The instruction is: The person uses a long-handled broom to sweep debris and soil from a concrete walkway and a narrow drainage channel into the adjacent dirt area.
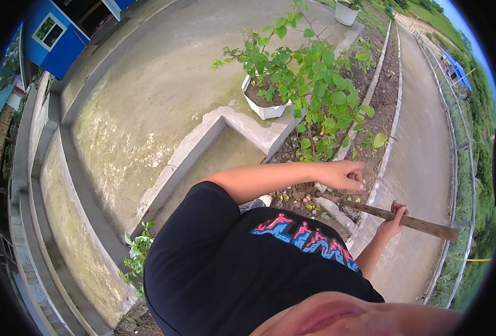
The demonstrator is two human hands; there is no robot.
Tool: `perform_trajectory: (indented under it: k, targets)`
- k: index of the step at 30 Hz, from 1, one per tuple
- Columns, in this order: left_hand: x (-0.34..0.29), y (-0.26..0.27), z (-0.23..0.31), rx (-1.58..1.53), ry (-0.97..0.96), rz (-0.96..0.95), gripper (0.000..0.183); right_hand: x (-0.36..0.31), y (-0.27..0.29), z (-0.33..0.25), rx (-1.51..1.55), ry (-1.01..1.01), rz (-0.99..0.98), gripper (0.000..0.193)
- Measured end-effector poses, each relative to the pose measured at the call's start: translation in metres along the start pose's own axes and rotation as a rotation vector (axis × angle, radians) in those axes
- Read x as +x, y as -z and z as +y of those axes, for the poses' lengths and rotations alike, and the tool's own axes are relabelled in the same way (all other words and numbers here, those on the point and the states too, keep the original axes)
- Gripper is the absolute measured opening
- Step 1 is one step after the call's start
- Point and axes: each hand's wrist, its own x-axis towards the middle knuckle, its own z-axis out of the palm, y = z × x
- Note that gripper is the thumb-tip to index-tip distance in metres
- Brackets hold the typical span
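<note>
My right hand (392, 222) is wrapped round a thick wooden handle (431, 228), which slants across in front of my body. One end of it points out over the paved path. Its other end reaches down toward stony soil (293, 203), and whatever tool head may be there cannot be made out. My left hand (342, 175) hovers above that lower end, apart from the wood as far as I can see. Its fingers are curled in a loose fist with nothing visible in them. Just beyond it grows a leafy green bush (329, 84).
A white planter (266, 111) with soil stands at the corner of a raised concrete slab (147, 106). A low concrete curb (391, 126) borders the path (416, 145), with a fence (456, 151) along its far side. Steps (85, 207) lie at left, near a blue building (52, 42).
</note>
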Motion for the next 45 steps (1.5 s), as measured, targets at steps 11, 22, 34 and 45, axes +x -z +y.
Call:
perform_trajectory:
  k: [11, 22, 34, 45]
  targets:
    - [0.012, -0.166, -0.136, 0.361, -0.102, -0.504, 0.077, -0.151, -0.013, -0.195, -0.075, 0.328, -0.081, 0.036]
    - [-0.012, -0.250, -0.192, 0.366, -0.218, -0.812, 0.022, -0.273, 0.041, -0.316, 0.002, 0.215, 0.114, 0.043]
    - [0.004, -0.262, -0.274, 0.398, -0.015, -1.087, 0.023, -0.254, 0.026, -0.246, -0.179, 0.137, 0.317, 0.024]
    - [-0.021, -0.283, -0.177, -0.025, -0.437, -1.294, 0.031, -0.315, -0.018, -0.382, -0.233, 0.314, 0.407, 0.025]
